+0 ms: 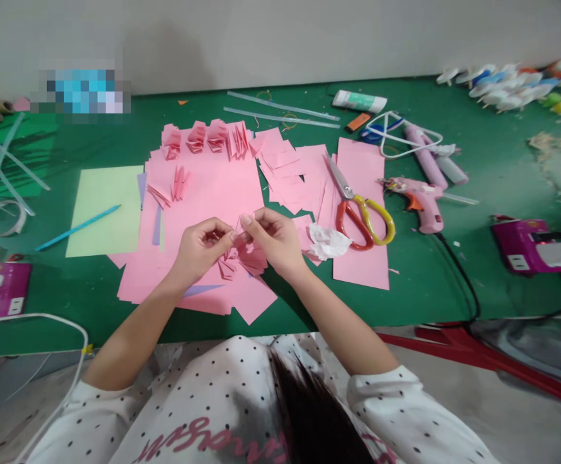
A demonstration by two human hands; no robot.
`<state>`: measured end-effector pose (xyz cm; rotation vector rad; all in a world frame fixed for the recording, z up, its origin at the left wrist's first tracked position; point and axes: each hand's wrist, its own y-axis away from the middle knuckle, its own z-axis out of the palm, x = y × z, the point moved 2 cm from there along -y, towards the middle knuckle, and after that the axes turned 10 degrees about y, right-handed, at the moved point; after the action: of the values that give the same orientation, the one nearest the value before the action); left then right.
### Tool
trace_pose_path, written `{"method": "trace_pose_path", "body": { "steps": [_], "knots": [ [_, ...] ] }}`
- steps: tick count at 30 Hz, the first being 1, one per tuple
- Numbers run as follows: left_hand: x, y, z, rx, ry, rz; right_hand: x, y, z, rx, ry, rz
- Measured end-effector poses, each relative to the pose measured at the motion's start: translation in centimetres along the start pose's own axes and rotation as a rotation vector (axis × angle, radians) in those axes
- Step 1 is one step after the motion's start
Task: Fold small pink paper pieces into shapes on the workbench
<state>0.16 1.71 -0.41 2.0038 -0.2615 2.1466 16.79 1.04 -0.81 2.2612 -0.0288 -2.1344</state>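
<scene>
2 hands, the left [201, 248] and the right [275, 240], pinch 1 small pink paper piece [239, 233] between them, above folded pink papers [229, 265] on the green table [420, 283]; scissors [357, 203] lie beyond the right hand.

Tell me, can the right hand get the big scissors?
Probably yes. The scissors lie close by on that side, with the yellow handle uncovered. The right hand is pinching pink paper, though, so it would likely have to let go first.
</scene>
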Motion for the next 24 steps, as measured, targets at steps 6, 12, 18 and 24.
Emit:
{"method": "trace_pose_path", "body": {
  "steps": [6,12,18,24],
  "knots": [
    [0.1,-0.1,0.2,0.005,-0.031,0.013,0.0,0.2,0.1,-0.010,0.074,-0.078],
    [0.3,0.0,0.0,0.020,-0.026,0.025,0.4,0.2,0.3,-0.014,0.078,-0.101],
    [0.4,0.0,0.0,0.010,0.072,-0.012,-0.1,0.0,0.3,-0.077,-0.061,0.006],
    [0.3,-0.2,-0.2,0.011,0.150,0.004,-0.7,0.1,0.2,-0.127,-0.139,0.053]
  ]
}}
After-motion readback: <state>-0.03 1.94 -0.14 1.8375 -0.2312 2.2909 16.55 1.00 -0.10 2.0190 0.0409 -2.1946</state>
